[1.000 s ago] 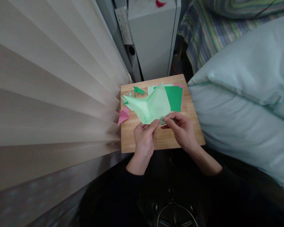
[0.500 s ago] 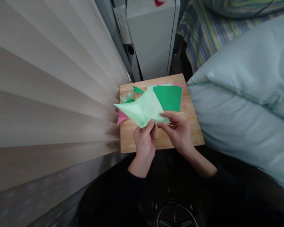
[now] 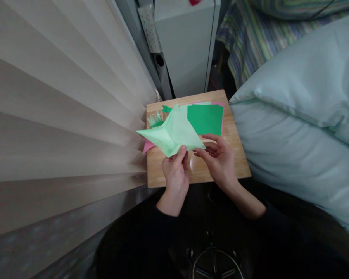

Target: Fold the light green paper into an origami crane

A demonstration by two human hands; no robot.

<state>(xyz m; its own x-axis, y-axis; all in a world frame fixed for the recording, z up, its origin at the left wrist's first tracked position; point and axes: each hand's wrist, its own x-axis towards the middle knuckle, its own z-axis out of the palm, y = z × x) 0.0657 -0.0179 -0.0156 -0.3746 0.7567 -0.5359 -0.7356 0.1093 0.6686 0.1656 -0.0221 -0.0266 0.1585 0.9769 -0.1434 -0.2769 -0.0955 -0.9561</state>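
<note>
A partly folded sheet of light green paper [image 3: 172, 133] is held up over a small wooden board [image 3: 232, 155]. My left hand [image 3: 176, 172] pinches its lower edge between thumb and fingers. My right hand [image 3: 218, 157] grips the sheet's right corner with curled fingers. A stack of flat sheets lies on the board behind, a dark green sheet [image 3: 206, 118] on top with pink paper [image 3: 221, 104] showing at its edge. Small folded green pieces [image 3: 158, 119] and a folded pink piece [image 3: 147, 146] lie at the board's left side.
A pleated beige curtain [image 3: 61, 116] fills the left. A grey cabinet [image 3: 186, 42] and a power strip [image 3: 147, 27] stand behind the board. Pale blue pillows [image 3: 296, 112] and striped bedding [image 3: 250, 38] lie at the right. A stool's base [image 3: 216, 265] shows below.
The light green sheet has swung left and flattened, uncovering more of the dark green sheet. Both hands kept hold and shifted slightly left.
</note>
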